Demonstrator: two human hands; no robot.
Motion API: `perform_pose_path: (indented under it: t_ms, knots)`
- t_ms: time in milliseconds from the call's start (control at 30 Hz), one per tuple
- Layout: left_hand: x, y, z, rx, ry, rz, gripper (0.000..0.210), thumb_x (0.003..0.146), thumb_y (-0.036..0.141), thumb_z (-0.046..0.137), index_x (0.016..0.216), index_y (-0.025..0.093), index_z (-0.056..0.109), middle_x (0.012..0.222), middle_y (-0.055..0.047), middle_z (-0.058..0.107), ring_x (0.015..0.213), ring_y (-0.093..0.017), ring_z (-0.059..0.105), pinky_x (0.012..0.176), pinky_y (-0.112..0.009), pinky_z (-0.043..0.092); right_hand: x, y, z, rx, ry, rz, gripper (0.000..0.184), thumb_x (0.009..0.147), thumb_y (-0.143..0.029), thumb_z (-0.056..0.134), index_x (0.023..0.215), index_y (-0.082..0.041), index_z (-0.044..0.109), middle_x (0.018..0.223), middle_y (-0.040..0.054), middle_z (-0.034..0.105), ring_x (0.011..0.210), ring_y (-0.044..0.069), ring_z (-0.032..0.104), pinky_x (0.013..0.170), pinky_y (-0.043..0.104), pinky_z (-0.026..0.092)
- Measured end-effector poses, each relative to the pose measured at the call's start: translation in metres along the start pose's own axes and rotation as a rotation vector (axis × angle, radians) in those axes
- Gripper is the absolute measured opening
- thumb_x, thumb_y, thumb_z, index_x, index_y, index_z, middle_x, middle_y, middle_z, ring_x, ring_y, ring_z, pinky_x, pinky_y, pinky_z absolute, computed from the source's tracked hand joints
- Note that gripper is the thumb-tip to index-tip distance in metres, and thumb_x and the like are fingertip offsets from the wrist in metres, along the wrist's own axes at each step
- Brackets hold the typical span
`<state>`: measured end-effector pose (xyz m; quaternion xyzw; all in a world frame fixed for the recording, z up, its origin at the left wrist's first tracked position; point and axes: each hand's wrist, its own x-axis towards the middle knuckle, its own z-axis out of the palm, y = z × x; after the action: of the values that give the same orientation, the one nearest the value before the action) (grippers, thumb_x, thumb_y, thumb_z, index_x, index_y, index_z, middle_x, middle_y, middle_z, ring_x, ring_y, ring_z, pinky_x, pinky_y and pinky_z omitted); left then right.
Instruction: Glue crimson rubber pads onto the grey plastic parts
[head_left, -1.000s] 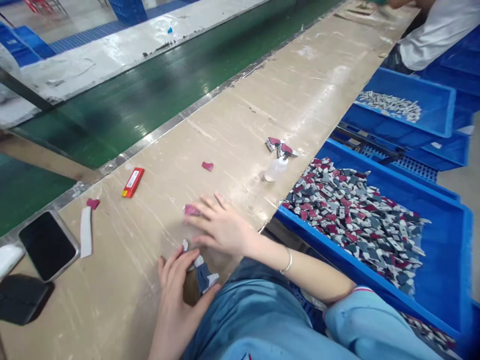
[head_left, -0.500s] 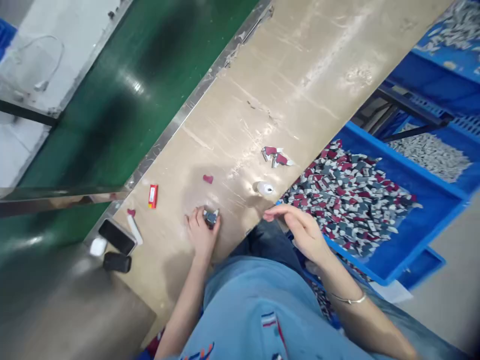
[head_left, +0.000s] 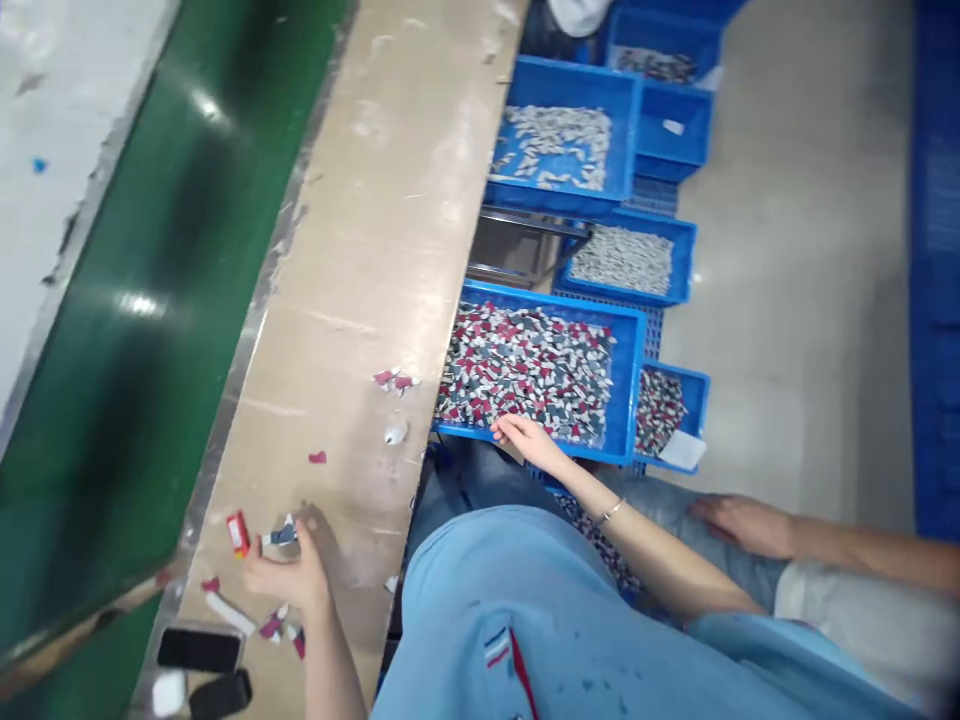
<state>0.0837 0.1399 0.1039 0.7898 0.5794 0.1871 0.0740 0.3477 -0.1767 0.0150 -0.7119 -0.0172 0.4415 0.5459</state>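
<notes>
"Left hand [head_left: 291,575]: state?"
"Partly closed. A gray-and-white piece [head_left: 282,534] is gripped between thumb and fingertips."

"Piece location?"
"Over the tabletop [head_left: 352,300], just beside the red box [head_left: 238,534]. Whether the surface is touched can't be told."

"Right hand [head_left: 529,438]?"
"Positioned over the near rim of the blue bin [head_left: 630,400], fingers loosely curled together. Whether anything is held can't be told. The bin is spread with mixed maroon, gray and white pieces [head_left: 525,370]."

"Around the left hand?"
"Two maroon-and-white pieces [head_left: 274,623] are seen near the wrist, with the white strip [head_left: 229,612] and dark phone [head_left: 199,650] nearby. Farther up, a lone maroon piece [head_left: 317,457] and a small white bottle [head_left: 396,432] are seen."

"Other hands?"
"A co-worker's hand [head_left: 739,522] is seen at far right, on a trouser leg."
</notes>
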Motion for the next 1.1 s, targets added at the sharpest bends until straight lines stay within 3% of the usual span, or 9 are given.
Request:
perform_pose_path:
  t_ms: [200, 300, 400, 533, 733, 867, 967, 1100]
  knots:
    - [0.034, 0.13, 0.053, -0.293, -0.163, 0.476, 0.075, 0.076, 0.061, 0.076, 0.131, 0.013, 0.058, 0.125, -0.018, 0.062, 0.129, -0.039, 0.058, 0.116, -0.058, 0.044, -0.027, 0.084, -0.036, 0.094, 0.246, 0.306, 0.028, 0.103, -0.041, 0.067, 0.115, -0.016, 0.07, 0.111, 0.0061, 0.073, 0.094, 0.018, 0.071, 0.085, 0.038, 0.063]
    - [0.043, 0.186, 0.067, -0.43, -0.264, 0.664, 0.075, 0.078, 0.058, 0.077, 0.134, 0.013, 0.056, 0.128, -0.017, 0.06, 0.131, -0.034, 0.057, 0.116, -0.052, 0.047, -0.067, 0.12, -0.032, 0.181, 0.36, 0.458, 0.028, 0.103, -0.04, 0.067, 0.119, -0.017, 0.069, 0.116, 0.0072, 0.072, 0.096, 0.018, 0.071, 0.086, 0.038, 0.063]
    - [0.039, 0.23, 0.076, -0.536, -0.363, 0.777, 0.077, 0.08, 0.055, 0.077, 0.139, 0.013, 0.052, 0.133, -0.017, 0.056, 0.132, -0.032, 0.057, 0.113, -0.048, 0.049, -0.113, 0.137, -0.019, 0.27, 0.448, 0.552, 0.027, 0.104, -0.039, 0.066, 0.119, -0.018, 0.069, 0.117, 0.0076, 0.072, 0.096, 0.018, 0.071, 0.084, 0.037, 0.063]
    - [0.0, 0.282, 0.088, -0.607, -0.576, 0.897, 0.073, 0.084, 0.05, 0.076, 0.144, 0.016, 0.051, 0.135, -0.017, 0.059, 0.125, -0.03, 0.063, 0.11, -0.047, 0.052, -0.149, 0.14, -0.012, 0.381, 0.502, 0.544, 0.023, 0.105, -0.039, 0.063, 0.114, -0.019, 0.07, 0.11, 0.0056, 0.072, 0.088, 0.015, 0.07, 0.077, 0.031, 0.063]
    - [-0.091, 0.346, 0.106, -0.548, -0.91, 1.082, 0.06, 0.076, 0.049, 0.079, 0.127, 0.019, 0.065, 0.122, -0.014, 0.069, 0.114, -0.032, 0.068, 0.106, -0.05, 0.055, -0.138, 0.153, -0.035, 0.55, 0.643, 0.55, 0.03, 0.102, -0.039, 0.068, 0.121, -0.016, 0.068, 0.114, 0.0067, 0.072, 0.093, 0.018, 0.071, 0.08, 0.036, 0.064]
    - [-0.121, 0.378, 0.123, -0.449, -1.022, 1.082, 0.068, 0.072, 0.055, 0.076, 0.128, 0.017, 0.063, 0.118, -0.014, 0.065, 0.098, -0.029, 0.068, 0.098, -0.052, 0.058, -0.141, 0.171, -0.036, 0.712, 0.76, 0.61, 0.032, 0.102, -0.039, 0.068, 0.125, -0.016, 0.067, 0.12, 0.0081, 0.071, 0.1, 0.02, 0.072, 0.086, 0.04, 0.064]
    - [-0.13, 0.408, 0.147, -0.35, -1.106, 1.088, 0.077, 0.067, 0.059, 0.075, 0.129, 0.016, 0.061, 0.113, -0.012, 0.062, 0.084, -0.024, 0.063, 0.091, -0.051, 0.059, -0.158, 0.184, -0.017, 0.84, 0.853, 0.66, 0.033, 0.102, -0.039, 0.068, 0.126, -0.016, 0.067, 0.122, 0.0084, 0.071, 0.102, 0.021, 0.072, 0.087, 0.041, 0.064]
    - [-0.15, 0.452, 0.188, -0.204, -1.262, 1.16, 0.082, 0.06, 0.061, 0.074, 0.129, 0.018, 0.061, 0.11, -0.01, 0.064, 0.082, -0.023, 0.062, 0.092, -0.05, 0.057, -0.186, 0.185, 0.032, 0.973, 1.04, 0.705, 0.033, 0.102, -0.039, 0.068, 0.126, -0.017, 0.066, 0.122, 0.0085, 0.071, 0.101, 0.021, 0.072, 0.087, 0.041, 0.064]
